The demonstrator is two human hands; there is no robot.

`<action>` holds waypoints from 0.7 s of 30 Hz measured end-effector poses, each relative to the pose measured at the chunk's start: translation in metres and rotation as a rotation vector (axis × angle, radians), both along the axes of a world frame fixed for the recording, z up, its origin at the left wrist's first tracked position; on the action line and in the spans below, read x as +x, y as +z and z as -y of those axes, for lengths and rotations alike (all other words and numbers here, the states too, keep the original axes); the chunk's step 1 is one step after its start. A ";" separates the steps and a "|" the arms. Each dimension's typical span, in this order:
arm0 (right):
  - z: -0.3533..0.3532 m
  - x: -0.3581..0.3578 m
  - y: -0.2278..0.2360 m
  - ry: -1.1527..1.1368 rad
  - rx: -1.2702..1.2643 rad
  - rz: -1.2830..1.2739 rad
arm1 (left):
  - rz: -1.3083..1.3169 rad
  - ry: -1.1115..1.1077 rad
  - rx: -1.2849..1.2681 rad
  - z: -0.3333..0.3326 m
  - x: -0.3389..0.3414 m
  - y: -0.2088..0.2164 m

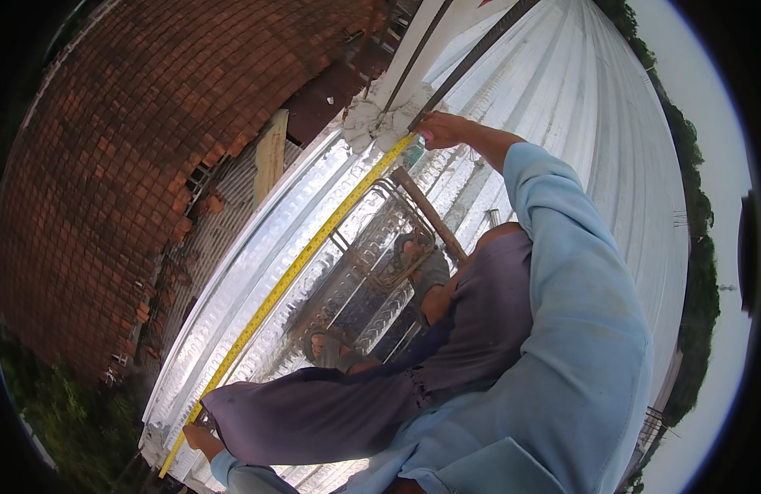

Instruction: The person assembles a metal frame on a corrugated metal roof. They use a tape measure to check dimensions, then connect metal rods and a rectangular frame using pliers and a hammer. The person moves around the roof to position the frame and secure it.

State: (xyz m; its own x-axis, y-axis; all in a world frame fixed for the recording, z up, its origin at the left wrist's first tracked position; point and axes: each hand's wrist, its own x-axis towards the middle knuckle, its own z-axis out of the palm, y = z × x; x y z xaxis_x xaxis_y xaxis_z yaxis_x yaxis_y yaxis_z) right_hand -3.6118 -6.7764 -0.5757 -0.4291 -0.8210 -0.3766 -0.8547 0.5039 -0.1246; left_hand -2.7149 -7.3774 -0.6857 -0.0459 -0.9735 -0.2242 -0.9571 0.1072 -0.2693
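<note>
A yellow tape measure [298, 255] is stretched in a long diagonal over the shiny metal roofing [257, 284]. At its lower left end, close to the roof's edge, my left hand [201, 440] is closed on the blade, and a short length runs on past the fingers. Up at the other end, beside the foot of a white post [426, 53], my right hand [442, 130] grips the tape, with a bit of pink showing at the fingers. A wooden handle [430, 216] and bent metal rods [389, 267] lie between my feet and the tape.
My sandalled feet [327, 350] rest on the ribbed sheets. Rough mortar [372, 119] surrounds the post's base, and a dark bar [479, 58] slants up beside it. Beyond the roof edge [203, 317], lower down, lies a broken tiled roof [133, 165] with a plank [269, 156].
</note>
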 end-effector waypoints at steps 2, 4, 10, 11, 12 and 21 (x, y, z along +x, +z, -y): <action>-0.007 -0.004 -0.001 -0.004 0.002 -0.011 | -0.037 -0.041 0.018 -0.004 -0.016 0.007; -0.016 -0.010 0.000 -0.014 -0.006 -0.026 | -0.030 -0.047 0.041 -0.005 -0.029 0.009; 0.078 -0.006 0.015 0.098 -0.151 -0.001 | -0.784 0.563 -0.150 0.005 0.028 0.013; 0.071 0.001 0.023 0.095 -0.154 -0.028 | -1.569 1.017 -0.314 0.013 0.027 -0.004; 0.030 0.011 0.055 0.010 -0.024 -0.066 | -1.389 1.110 -0.143 -0.023 -0.071 -0.022; 0.017 0.014 0.001 0.089 0.075 -0.042 | -0.880 1.237 -0.329 -0.017 -0.060 0.054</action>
